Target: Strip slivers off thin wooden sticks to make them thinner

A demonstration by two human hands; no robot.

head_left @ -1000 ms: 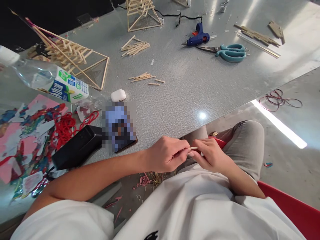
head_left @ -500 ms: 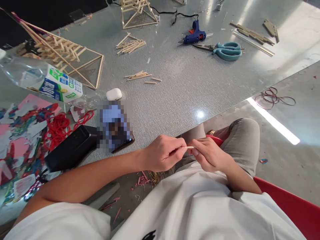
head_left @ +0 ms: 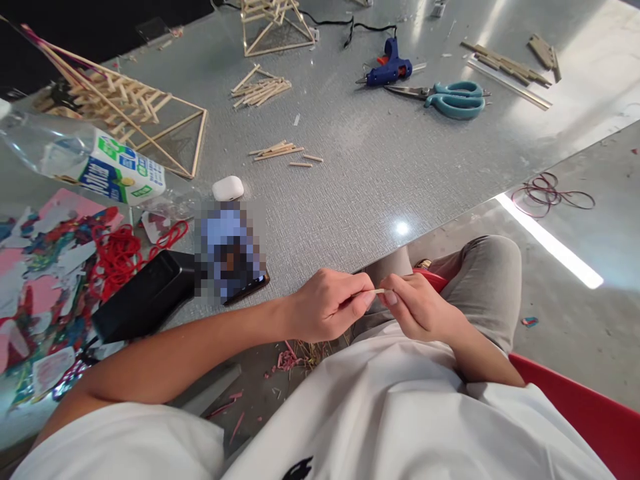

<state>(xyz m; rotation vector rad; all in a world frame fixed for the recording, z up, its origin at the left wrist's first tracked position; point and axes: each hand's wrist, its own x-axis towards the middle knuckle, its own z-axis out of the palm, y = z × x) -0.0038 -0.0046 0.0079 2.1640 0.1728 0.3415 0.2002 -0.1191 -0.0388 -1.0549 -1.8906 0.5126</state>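
My left hand (head_left: 334,303) is closed, pinching one end of a thin pale wooden stick (head_left: 376,291) between thumb and forefinger. My right hand (head_left: 417,307) pinches the other end, so only a short length shows between the fingertips. Both hands are just off the table's near edge, above my lap. On the table beyond lie a small group of short sticks (head_left: 277,151) and a larger pile of sticks (head_left: 263,91). Nearest to my left forearm are a phone (head_left: 240,287) with a blurred screen and a black box-like device (head_left: 143,300).
Teal-handled scissors (head_left: 457,103) and a blue glue gun (head_left: 390,67) with a black cord lie farther back. A stick-built frame (head_left: 193,143), a plastic bottle (head_left: 125,167), a white earphone case (head_left: 228,188), red string (head_left: 117,257) and paper scraps (head_left: 45,293) crowd the left.
The piece of stick between my fingertips looks slightly bent or angled now, where it was straighter before. Both hands stay nearly in place.
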